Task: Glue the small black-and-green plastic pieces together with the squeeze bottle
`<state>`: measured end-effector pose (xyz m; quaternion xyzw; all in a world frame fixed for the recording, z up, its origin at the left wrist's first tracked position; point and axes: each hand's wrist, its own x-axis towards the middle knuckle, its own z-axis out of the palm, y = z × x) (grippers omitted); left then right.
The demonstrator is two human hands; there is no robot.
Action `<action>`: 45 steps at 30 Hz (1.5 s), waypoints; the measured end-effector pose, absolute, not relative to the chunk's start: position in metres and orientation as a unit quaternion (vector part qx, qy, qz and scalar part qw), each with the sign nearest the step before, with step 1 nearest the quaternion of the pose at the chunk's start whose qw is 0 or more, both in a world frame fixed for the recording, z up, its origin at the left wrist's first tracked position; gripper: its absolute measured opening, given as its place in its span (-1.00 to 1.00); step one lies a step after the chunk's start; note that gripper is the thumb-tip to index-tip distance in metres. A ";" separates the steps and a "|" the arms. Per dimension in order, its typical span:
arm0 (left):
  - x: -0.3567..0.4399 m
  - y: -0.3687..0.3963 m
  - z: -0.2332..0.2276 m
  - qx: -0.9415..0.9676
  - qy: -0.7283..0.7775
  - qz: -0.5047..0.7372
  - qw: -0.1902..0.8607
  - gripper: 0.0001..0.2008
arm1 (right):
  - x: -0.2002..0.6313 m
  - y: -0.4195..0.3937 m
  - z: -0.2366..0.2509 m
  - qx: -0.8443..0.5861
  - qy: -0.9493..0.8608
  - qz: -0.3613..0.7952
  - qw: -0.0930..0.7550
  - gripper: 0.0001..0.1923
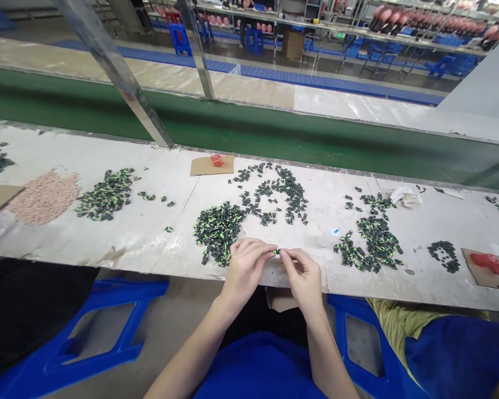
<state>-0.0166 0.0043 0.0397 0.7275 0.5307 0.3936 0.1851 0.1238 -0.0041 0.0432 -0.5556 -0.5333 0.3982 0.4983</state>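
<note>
The left hand and right hand are pinching a small black-and-green piece at their fingertips, holding it near the white surface's front edge. A black-and-green heap is lying beside the left hand.

Pinched between the fingertips of the left hand and the right hand: one small black-and-green piece, mostly covered by the fingers, exact shape and tilt too small to tell. Just beyond and to the left of the left hand: dense heap of black-and-green pieces, jumbled at all angles, near edge partly hidden by that hand. Straight ahead of both hands, farther out: small dark parts, slim, no green visible, spread flat in loose clusters, thickest on the right-hand side, some lying singly.
</note>
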 end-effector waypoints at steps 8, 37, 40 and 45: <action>-0.018 0.009 0.036 0.724 0.508 0.408 0.226 -0.82 | 0.128 -0.005 0.037 -0.534 -0.542 0.442 0.475 -0.78; -0.017 0.007 0.033 0.800 0.417 0.425 0.079 -0.81 | 0.131 -0.006 0.035 -0.518 -0.392 0.585 0.485 -0.73; -0.013 0.006 0.027 0.801 0.415 0.421 0.094 -0.81 | 0.136 -0.006 0.030 -0.524 -0.392 0.586 0.477 -0.70; -0.004 0.003 0.022 0.809 0.420 0.373 0.174 -0.82 | 0.162 -0.014 0.021 -0.555 -0.433 0.553 0.445 -0.66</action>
